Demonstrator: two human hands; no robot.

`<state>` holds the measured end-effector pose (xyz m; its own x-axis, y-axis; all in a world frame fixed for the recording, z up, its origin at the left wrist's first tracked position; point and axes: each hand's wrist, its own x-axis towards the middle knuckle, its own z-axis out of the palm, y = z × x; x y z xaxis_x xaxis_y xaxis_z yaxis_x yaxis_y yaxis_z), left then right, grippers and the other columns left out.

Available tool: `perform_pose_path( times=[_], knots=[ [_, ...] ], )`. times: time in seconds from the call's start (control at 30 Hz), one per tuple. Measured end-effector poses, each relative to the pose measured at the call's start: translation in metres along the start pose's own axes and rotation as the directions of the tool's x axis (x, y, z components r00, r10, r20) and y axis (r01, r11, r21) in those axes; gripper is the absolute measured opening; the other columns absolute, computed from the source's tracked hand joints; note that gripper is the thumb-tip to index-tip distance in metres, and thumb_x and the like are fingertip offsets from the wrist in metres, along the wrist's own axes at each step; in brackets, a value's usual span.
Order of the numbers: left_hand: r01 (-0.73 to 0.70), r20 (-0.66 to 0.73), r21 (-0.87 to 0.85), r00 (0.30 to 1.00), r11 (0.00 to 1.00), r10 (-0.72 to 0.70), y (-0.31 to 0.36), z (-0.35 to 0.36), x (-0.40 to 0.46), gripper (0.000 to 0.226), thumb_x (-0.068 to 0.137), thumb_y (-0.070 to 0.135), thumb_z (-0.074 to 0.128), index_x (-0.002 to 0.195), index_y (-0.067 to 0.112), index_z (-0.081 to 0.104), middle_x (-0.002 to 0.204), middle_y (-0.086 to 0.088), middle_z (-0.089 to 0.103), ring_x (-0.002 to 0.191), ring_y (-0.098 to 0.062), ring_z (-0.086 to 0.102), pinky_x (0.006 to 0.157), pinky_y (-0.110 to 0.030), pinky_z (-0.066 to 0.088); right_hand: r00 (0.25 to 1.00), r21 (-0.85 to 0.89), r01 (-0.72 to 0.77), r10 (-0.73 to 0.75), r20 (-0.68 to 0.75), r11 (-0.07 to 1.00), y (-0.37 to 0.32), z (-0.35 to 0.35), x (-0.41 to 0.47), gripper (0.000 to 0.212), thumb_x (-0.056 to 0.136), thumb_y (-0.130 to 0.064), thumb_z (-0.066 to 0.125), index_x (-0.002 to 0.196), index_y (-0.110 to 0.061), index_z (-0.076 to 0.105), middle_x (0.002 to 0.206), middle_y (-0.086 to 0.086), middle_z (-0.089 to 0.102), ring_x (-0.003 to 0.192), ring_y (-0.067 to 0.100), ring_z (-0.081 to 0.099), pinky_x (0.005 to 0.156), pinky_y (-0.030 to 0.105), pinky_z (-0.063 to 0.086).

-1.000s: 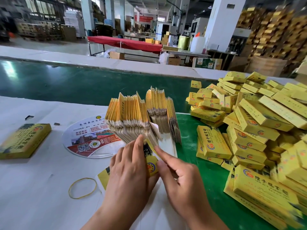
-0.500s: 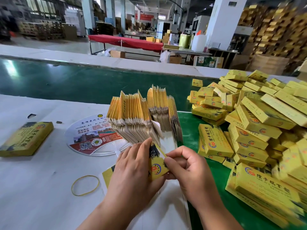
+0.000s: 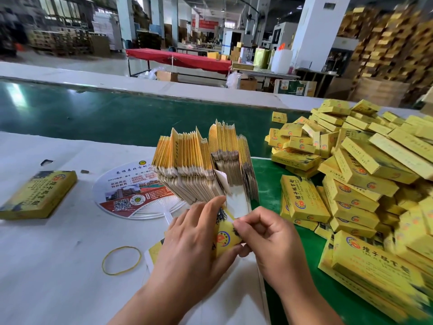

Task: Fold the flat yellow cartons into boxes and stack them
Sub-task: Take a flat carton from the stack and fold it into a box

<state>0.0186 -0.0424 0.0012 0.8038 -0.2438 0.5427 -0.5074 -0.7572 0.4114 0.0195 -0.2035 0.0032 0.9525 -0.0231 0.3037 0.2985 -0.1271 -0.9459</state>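
Observation:
A fanned bundle of flat yellow cartons [image 3: 203, 165] stands on edge at the middle of the white table. One flat yellow carton [image 3: 225, 238] sits at its near end, between my hands. My left hand [image 3: 196, 245] holds this carton from the left, thumb up along its edge. My right hand [image 3: 264, 240] pinches the carton's upper right edge with curled fingers. A large heap of folded yellow boxes [image 3: 365, 184] covers the green surface on the right.
A single folded yellow box [image 3: 39, 194] lies at the far left on the white table [image 3: 46, 266]. A round printed hand fan [image 3: 133, 191] lies behind my left hand, a yellow rubber band [image 3: 121, 260] near it. A green conveyor belt [image 3: 117, 116] runs behind.
My right hand went from flat fingers on the carton to a curled pinch on its edge. The carton has risen slightly from the bundle between both hands.

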Motion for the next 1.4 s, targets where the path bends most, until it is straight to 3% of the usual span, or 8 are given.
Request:
perform_pose_path(
  times=[0.23,0.47,0.7,0.87,1.0,1.07,1.2,1.4],
  knots=[
    [0.124,0.016,0.016,0.992,0.992,-0.124,-0.004,0.002,-0.003,0.058,0.081,0.058,0.043,0.132,0.03,0.04,0.136,-0.008,0.049,0.127,-0.029,0.048,0.099,-0.045,0.045,0.974,-0.206,0.225,-0.216,0.067,0.952,-0.001,0.015,-0.01,0.023,0.089,-0.017,0.064,0.109,-0.018,0.075,0.107,-0.016,0.075,0.099,-0.001,0.07,0.082,0.015,0.055],
    [0.096,0.055,-0.239,0.995,0.966,-0.086,-0.005,-0.002,0.002,0.069,0.07,0.069,0.061,0.129,0.038,0.044,0.132,0.017,0.05,0.119,-0.001,0.051,0.095,-0.017,0.042,0.992,-0.134,0.061,-0.076,-0.105,0.989,0.005,0.006,0.001,0.008,0.086,-0.024,0.065,0.087,-0.024,0.073,0.074,-0.005,0.074,0.063,0.007,0.069,0.057,0.02,0.053],
    [-0.026,0.113,-0.851,0.966,0.525,0.231,-0.036,-0.036,0.002,0.075,0.079,0.041,0.076,0.138,0.004,0.048,0.144,-0.017,0.048,0.14,-0.039,0.034,0.113,-0.057,0.025,0.904,0.36,-0.32,0.396,-0.161,0.876,0.008,-0.013,0.014,0.024,0.093,-0.001,0.057,0.071,-0.006,0.067,0.061,0.011,0.062,0.052,0.015,0.058,0.049,0.03,0.046],
    [-0.087,-0.027,-0.621,0.996,0.779,0.09,-0.03,-0.021,0.004,0.031,0.081,0.04,0.073,0.11,0.028,0.069,0.109,0.003,0.072,0.106,-0.019,0.066,0.09,-0.047,0.05,0.878,0.281,-0.448,0.477,-0.044,0.849,0.004,-0.01,0.008,0.027,0.096,-0.006,0.054,0.073,-0.004,0.067,0.063,0.009,0.064,0.051,0.015,0.059,0.044,0.026,0.044],
    [0.041,-0.083,-0.632,0.989,0.774,-0.121,-0.034,-0.02,0.007,0.018,0.077,0.038,0.069,0.094,0.03,0.072,0.089,0.002,0.075,0.085,-0.019,0.069,0.08,-0.041,0.055,0.981,-0.137,-0.161,0.144,-0.126,0.977,-0.001,-0.006,0.003,0.035,0.1,-0.033,0.049,0.081,-0.016,0.073,0.075,-0.006,0.072,0.068,0.003,0.065,0.062,0.022,0.051],
    [0.082,-0.062,-0.597,0.987,0.798,-0.148,-0.035,-0.02,0.009,0.017,0.077,0.04,0.066,0.092,0.035,0.072,0.084,0.008,0.075,0.079,-0.012,0.07,0.075,-0.03,0.056,0.995,-0.116,0.003,-0.015,-0.097,0.993,-0.006,-0.006,-0.001,0.027,0.088,-0.046,0.052,0.09,-0.031,0.074,0.091,-0.017,0.073,0.086,-0.003,0.065,0.072,0.009,0.048],
    [0.135,0.031,-0.572,0.989,0.809,-0.143,-0.034,-0.013,0.012,0.021,0.074,0.044,0.063,0.092,0.036,0.071,0.082,0.013,0.075,0.077,-0.008,0.071,0.074,-0.035,0.058,0.999,-0.158,0.04,-0.042,-0.01,0.987,-0.003,-0.006,-0.004,0.027,0.081,-0.042,0.068,0.105,-0.055,0.064,0.108,-0.026,0.068,0.101,0.002,0.065,0.08,0.027,0.059],
    [-0.04,-0.222,-0.621,0.967,0.783,-0.127,-0.031,-0.007,0.009,0.039,0.075,0.031,0.073,0.109,0.035,0.055,0.098,0.008,0.071,0.089,-0.015,0.069,0.078,-0.026,0.056,0.996,-0.175,0.084,-0.087,-0.011,0.981,0.002,-0.005,-0.002,0.032,0.086,-0.035,0.067,0.106,-0.059,0.06,0.105,-0.023,0.071,0.099,0.004,0.067,0.08,0.032,0.059]
  ],
)
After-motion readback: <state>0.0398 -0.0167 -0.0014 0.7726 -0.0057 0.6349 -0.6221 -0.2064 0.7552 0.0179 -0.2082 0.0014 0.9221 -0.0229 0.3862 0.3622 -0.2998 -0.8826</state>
